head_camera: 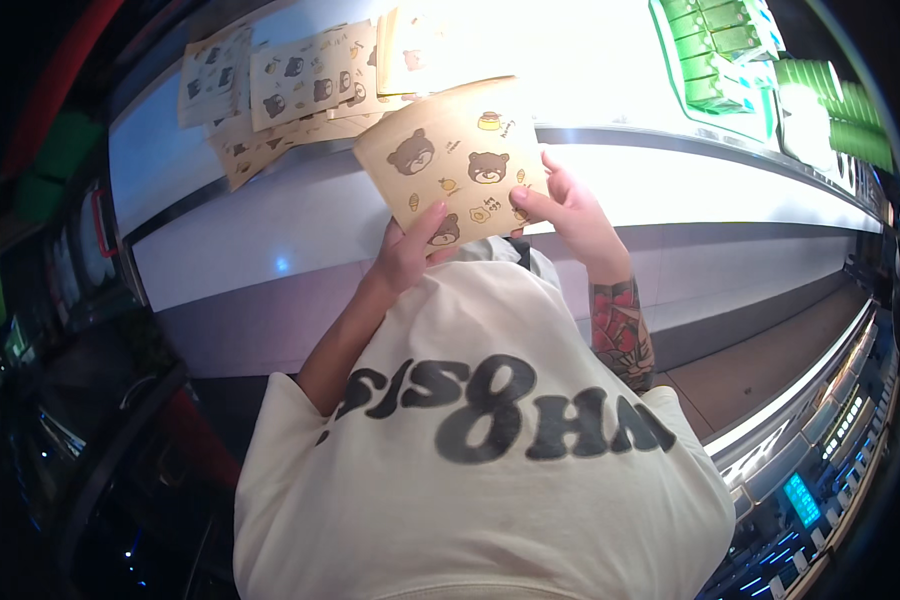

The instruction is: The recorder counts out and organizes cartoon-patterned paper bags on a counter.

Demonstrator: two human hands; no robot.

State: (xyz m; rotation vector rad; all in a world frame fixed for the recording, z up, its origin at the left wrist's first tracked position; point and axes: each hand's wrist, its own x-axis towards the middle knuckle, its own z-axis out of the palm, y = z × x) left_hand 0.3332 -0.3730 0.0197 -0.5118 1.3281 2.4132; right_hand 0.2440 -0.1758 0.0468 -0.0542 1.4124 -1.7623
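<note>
Between my two hands is a brown paper bag or sheet (pixel 457 169) printed with bears, fruit and honey jars; whether it is one piece or several I cannot tell. My left hand (pixel 412 244) grips its lower left corner, thumb on the printed face. On the lower right edge, my right hand (pixel 566 202) pinches it, thumb in front and fingers behind. The paper is tilted and held up in front of the counter edge. Beyond it on the white counter (pixel 592 75) lie loose overlapping papers with the same print (pixel 300 79) and a neater stack (pixel 412 52).
At the far right, green boxes (pixel 712 60) sit in a green-lit tray, with stacked green cups (pixel 859 112) beside them. Strong glare whitens the counter's middle. The counter's front panel (pixel 255 262) drops towards me. A lit screen (pixel 801 499) shows at lower right.
</note>
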